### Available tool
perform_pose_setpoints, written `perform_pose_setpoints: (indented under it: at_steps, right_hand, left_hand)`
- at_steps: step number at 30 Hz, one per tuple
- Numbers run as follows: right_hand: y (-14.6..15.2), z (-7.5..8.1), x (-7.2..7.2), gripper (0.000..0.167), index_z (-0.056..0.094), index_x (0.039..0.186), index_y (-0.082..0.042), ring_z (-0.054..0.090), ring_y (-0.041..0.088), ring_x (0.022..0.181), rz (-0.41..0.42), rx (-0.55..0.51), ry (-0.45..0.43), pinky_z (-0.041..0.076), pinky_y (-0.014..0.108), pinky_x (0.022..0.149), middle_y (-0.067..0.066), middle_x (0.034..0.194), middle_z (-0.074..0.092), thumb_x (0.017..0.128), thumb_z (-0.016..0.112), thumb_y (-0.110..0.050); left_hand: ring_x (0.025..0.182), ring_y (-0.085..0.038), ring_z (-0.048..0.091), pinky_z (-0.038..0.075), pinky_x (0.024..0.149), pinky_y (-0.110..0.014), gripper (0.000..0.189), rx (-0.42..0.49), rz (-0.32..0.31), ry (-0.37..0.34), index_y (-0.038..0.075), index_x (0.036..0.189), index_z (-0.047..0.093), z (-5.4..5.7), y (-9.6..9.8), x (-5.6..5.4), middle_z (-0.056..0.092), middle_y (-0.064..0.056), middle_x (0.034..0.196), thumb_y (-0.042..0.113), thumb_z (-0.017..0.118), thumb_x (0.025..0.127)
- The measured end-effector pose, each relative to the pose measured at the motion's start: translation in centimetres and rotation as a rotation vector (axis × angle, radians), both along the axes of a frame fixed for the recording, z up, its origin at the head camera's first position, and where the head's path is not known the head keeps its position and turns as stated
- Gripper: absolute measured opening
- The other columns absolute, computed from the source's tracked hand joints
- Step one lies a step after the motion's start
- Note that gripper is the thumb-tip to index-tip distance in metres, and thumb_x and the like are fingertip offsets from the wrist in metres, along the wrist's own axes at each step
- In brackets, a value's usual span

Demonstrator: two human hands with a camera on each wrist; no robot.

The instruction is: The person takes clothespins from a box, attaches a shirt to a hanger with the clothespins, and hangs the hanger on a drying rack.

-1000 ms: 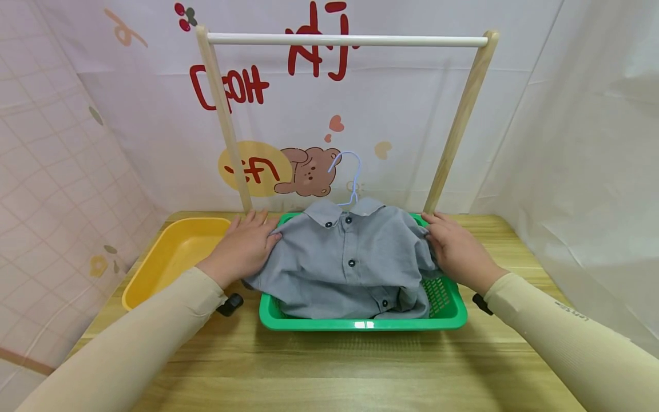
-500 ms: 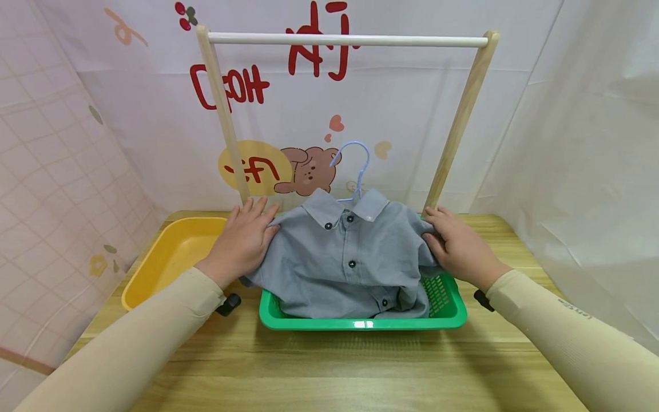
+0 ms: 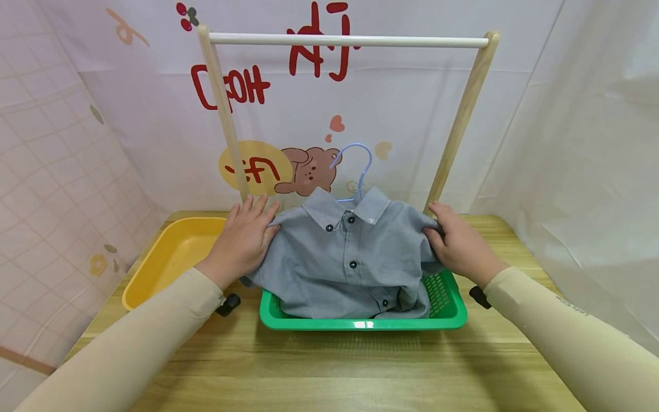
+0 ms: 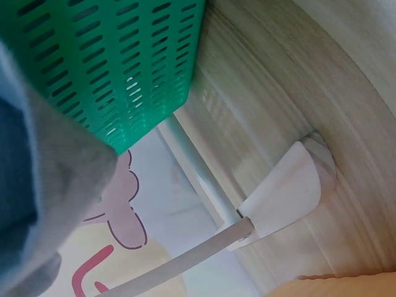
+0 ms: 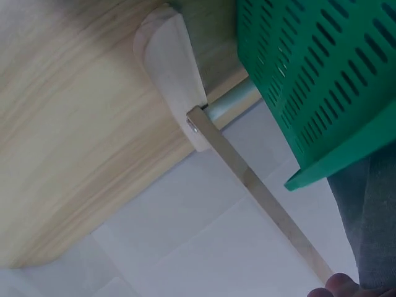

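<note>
A grey-blue button-up shirt (image 3: 319,260) sits on a pale blue hanger (image 3: 364,163), its collar upright and lower part gathered in a green basket (image 3: 360,324). My left hand (image 3: 241,246) grips the shirt's shoulder at the left, thumb in front, other fingers stretched toward the back. At the opposite shoulder, my right hand (image 3: 460,245) pinches the cloth between thumb and fingers. In the right wrist view, fingertips (image 5: 340,284) show beside the dark cloth (image 5: 378,216). Cloth (image 4: 68,154) hangs by the basket wall (image 4: 124,55) in the left wrist view. The hanger's arms are hidden inside the shirt.
A wooden rack with a white top rail (image 3: 350,40) stands behind the basket. Its feet, like the left foot (image 4: 284,192) and right foot (image 5: 173,68), rest on the wooden table (image 3: 309,377). A yellow tray (image 3: 154,269) lies at the left.
Both hands have risen slightly with the shirt's shoulders. The collar and hanger hook stand higher and the hook has shifted a little right. The basket has stayed put.
</note>
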State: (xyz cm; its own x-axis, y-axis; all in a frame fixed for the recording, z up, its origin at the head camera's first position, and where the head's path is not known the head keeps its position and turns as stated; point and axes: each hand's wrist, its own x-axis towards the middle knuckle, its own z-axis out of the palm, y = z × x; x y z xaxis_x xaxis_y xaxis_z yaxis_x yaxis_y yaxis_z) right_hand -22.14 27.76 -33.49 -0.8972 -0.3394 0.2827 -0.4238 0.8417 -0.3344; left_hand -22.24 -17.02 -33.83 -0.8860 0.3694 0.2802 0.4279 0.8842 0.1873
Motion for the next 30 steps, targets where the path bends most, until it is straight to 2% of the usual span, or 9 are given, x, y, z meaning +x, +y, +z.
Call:
perform_pose_setpoints:
  at_steps: [2, 7, 11, 16, 22, 30]
  right_hand:
    - [0.0, 0.2, -0.1, 0.055, 0.039, 0.154, 0.012, 0.038, 0.054, 0.148, 0.006, 0.014, 0.025, 0.034, 0.068, 0.119, 0.035, 0.159, 0.041, 0.109, 0.055, -0.014]
    - [0.0, 0.8, -0.3, 0.048, 0.048, 0.149, 0.011, 0.037, 0.059, 0.147, 0.015, 0.059, 0.093, 0.032, 0.07, 0.119, 0.036, 0.156, 0.045, 0.108, 0.056, -0.013]
    - [0.0, 1.2, -0.1, 0.046, 0.051, 0.147, 0.012, 0.034, 0.062, 0.147, 0.002, 0.074, 0.106, 0.03, 0.069, 0.121, 0.039, 0.156, 0.044, 0.108, 0.053, -0.011]
    - [0.0, 1.4, 0.1, 0.046, 0.052, 0.146, 0.014, 0.035, 0.06, 0.148, -0.015, 0.069, 0.123, 0.031, 0.068, 0.121, 0.039, 0.156, 0.044, 0.108, 0.051, -0.012]
    - [-0.1, 1.4, 0.2, 0.049, 0.048, 0.149, 0.013, 0.038, 0.054, 0.149, -0.026, 0.012, 0.176, 0.032, 0.065, 0.122, 0.036, 0.157, 0.045, 0.108, 0.053, -0.012]
    - [-0.4, 1.3, 0.2, 0.047, 0.047, 0.149, 0.013, 0.037, 0.055, 0.15, -0.029, 0.013, 0.142, 0.032, 0.065, 0.122, 0.037, 0.156, 0.045, 0.109, 0.048, -0.012]
  left_hand:
    - [0.161, -0.051, 0.015, 0.009, 0.13, -0.067, 0.057, -0.001, -0.005, 0.009, 0.007, 0.164, 0.037, 0.1, 0.0, 0.0, 0.026, -0.025, 0.172, 0.032, 0.045, 0.113]
    - [0.16, -0.052, 0.015, 0.009, 0.129, -0.068, 0.058, 0.005, -0.017, 0.05, 0.007, 0.164, 0.037, 0.5, -0.1, -0.1, 0.026, -0.025, 0.172, 0.031, 0.048, 0.112]
    - [0.16, -0.052, 0.015, 0.009, 0.129, -0.068, 0.059, 0.026, -0.021, 0.072, 0.009, 0.164, 0.036, 0.9, -0.1, -0.2, 0.027, -0.025, 0.172, 0.031, 0.049, 0.111]
    - [0.161, -0.051, 0.013, 0.008, 0.129, -0.068, 0.06, 0.035, -0.02, 0.064, 0.01, 0.166, 0.033, 1.3, -0.1, -0.2, 0.024, -0.024, 0.173, 0.032, 0.047, 0.112]
    - [0.161, -0.051, 0.013, 0.008, 0.129, -0.068, 0.06, 0.049, -0.018, 0.075, 0.008, 0.166, 0.032, 1.7, 0.0, -0.2, 0.024, -0.024, 0.173, 0.032, 0.045, 0.112]
    - [0.161, -0.051, 0.013, 0.008, 0.129, -0.068, 0.062, 0.04, -0.003, 0.053, 0.005, 0.166, 0.031, 2.0, 0.1, -0.2, 0.024, -0.024, 0.173, 0.033, 0.046, 0.112]
